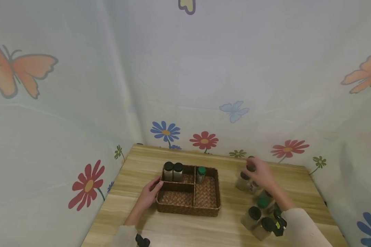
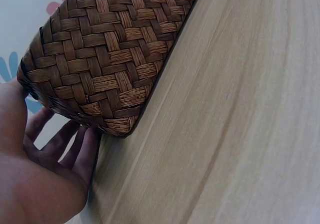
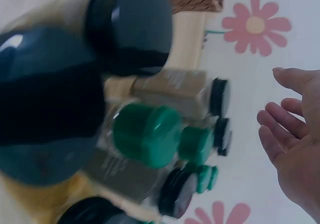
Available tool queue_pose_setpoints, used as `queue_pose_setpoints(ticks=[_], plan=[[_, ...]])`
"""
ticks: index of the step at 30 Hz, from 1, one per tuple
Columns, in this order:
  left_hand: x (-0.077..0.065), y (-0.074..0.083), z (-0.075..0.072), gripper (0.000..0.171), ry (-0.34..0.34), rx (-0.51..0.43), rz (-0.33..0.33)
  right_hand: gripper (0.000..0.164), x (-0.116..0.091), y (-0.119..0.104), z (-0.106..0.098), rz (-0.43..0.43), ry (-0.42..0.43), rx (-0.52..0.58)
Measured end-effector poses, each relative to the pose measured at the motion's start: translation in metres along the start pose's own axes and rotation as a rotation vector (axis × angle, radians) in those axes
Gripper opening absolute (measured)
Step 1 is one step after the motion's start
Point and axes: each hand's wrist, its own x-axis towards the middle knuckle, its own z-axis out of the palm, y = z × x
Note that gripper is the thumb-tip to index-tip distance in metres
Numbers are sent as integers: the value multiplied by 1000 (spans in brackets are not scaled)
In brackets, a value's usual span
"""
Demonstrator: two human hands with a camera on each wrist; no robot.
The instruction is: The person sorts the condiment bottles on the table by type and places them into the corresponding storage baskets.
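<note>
A brown woven basket (image 1: 188, 209) with three compartments stands mid-table. Two black-capped spice jars (image 1: 178, 172) are in its back-left compartment, and a slim green-capped jar (image 1: 201, 175) is at the back of the right one. My left hand (image 1: 147, 195) holds the basket's left end, thumb by the rim; in the left wrist view its fingers (image 2: 86, 151) lie against the woven wall. My right hand (image 1: 261, 174) is over the far jars of a group at the right, beside a black-capped jar (image 1: 243, 181). The right wrist view shows that hand's fingers loosely spread, holding nothing.
Nearer on the right are square black-capped jars (image 1: 251, 218) and a green-capped jar (image 1: 262, 202), close under my right forearm. Flower-printed white cloth (image 1: 185, 85) rises behind the wooden table (image 1: 232, 202) and at both sides.
</note>
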Motion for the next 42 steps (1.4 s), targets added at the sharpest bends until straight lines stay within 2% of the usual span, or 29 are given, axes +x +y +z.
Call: queue_pose_setpoints(ticks=[7, 14, 21, 28, 32, 38, 42], plan=[[1, -4, 0, 66, -2, -22, -6, 47, -5, 10, 2, 29, -61, -61], [-2, -2, 0, 64, -7, -38, -13, 55, -9, 22, 16, 29, -92, -80], [-2, 1, 1, 66, -4, -43, -28, 54, -12, 26, 30, 49, -121, -87], [-2, -1, 0, 67, -10, -42, -40, 55, -11, 32, 40, 81, -120, -107], [-2, -2, 0, 68, -7, -40, -42, 56, -10, 32, 41, 71, -118, -120], [-3, -1, -1, 64, 9, -42, -25, 60, -9, 29, 42, 48, -121, -116], [-3, 1, -1, 63, -8, -52, -14, 63, -12, 32, 44, 76, -128, -110]])
